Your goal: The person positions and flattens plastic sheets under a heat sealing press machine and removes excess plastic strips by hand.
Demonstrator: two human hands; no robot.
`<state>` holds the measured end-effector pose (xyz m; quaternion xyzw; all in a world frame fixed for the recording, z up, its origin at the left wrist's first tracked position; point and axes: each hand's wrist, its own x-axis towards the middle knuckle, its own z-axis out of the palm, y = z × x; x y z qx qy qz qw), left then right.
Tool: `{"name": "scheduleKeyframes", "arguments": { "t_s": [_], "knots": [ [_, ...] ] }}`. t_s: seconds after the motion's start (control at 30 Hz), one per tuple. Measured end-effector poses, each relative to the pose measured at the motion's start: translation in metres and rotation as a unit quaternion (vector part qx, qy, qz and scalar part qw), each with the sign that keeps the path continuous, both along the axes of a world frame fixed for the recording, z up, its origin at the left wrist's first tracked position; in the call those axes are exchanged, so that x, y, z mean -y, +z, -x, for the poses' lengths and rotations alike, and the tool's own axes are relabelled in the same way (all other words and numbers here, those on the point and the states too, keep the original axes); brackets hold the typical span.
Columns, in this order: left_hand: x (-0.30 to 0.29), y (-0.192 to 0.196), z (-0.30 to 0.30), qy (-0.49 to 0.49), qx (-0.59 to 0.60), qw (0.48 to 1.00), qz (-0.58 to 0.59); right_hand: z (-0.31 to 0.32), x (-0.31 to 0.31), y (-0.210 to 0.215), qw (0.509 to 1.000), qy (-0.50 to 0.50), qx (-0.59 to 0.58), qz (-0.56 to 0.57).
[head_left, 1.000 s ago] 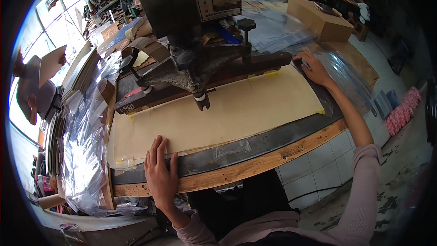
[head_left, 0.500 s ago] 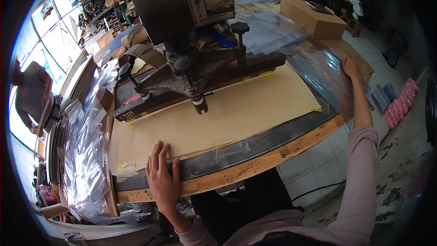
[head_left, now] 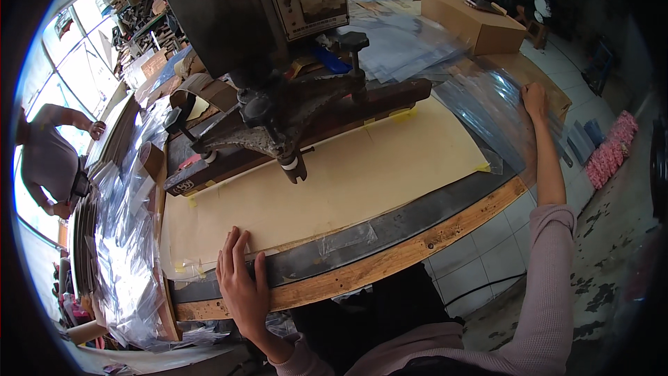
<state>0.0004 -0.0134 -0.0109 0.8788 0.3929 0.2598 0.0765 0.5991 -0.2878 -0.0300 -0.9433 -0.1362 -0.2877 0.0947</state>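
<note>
A cream sheet [head_left: 348,174] taped with yellow tape lies on the dark bed [head_left: 390,218] of a press. My left hand [head_left: 241,285] rests with its fingers stretched out on the sheet's near left edge, its palm over the wooden front rail [head_left: 431,244]. Above the sheet, the press head [head_left: 268,139] carries a long dark bar [head_left: 390,106] that runs across its far side. To the right, my right hand [head_left: 535,103] is closed at the outer edge of a pile of clear plastic sheets [head_left: 490,108]. Its fingertips are partly hidden.
Crumpled clear plastic [head_left: 129,257] and stacked boards [head_left: 83,237] stand at the left. A co-worker [head_left: 52,160] is beside them. Behind the plastic sheets sits a cardboard box [head_left: 466,24]. A pink bundle [head_left: 612,150] lies on the right; another person [head_left: 539,3] sits far back.
My view has shifted slightly, so the press and sheet appear a little lower and farther left. My right hand's fingers look more tightly curled. The co-worker has stretched an arm towards the stacked boards.
</note>
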Motion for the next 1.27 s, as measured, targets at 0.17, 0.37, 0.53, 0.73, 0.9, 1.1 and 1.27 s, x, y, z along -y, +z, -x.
{"name": "scheduleKeyframes", "arguments": {
  "t_s": [0.17,0.37,0.53,0.73,0.9,1.1,1.27],
  "knots": [
    [0.001,0.0,-0.001,0.001,0.001,1.0,-0.005,0.0,0.002,0.001,1.0,0.014,0.026,-0.011],
    [0.0,-0.001,0.001,0.0,0.007,1.0,-0.013,0.011,-0.006,0.003,0.999,-0.015,0.047,0.011],
    [0.001,-0.002,0.0,-0.004,0.016,1.0,-0.009,0.004,0.003,0.006,0.994,-0.003,0.058,0.088],
    [-0.001,-0.003,0.001,-0.016,0.019,1.0,-0.014,0.054,0.036,0.034,0.968,0.182,-0.173,-0.023],
    [0.0,-0.003,0.003,-0.015,0.015,1.0,-0.02,0.228,0.044,0.045,0.931,0.296,-0.201,-0.078],
    [-0.001,-0.004,0.004,-0.017,0.017,1.0,-0.018,0.291,0.064,0.049,0.955,0.255,-0.138,0.062],
    [0.0,-0.002,0.004,-0.022,0.028,0.999,-0.034,0.253,0.086,0.04,0.933,0.207,-0.294,0.017]
  ]
}}
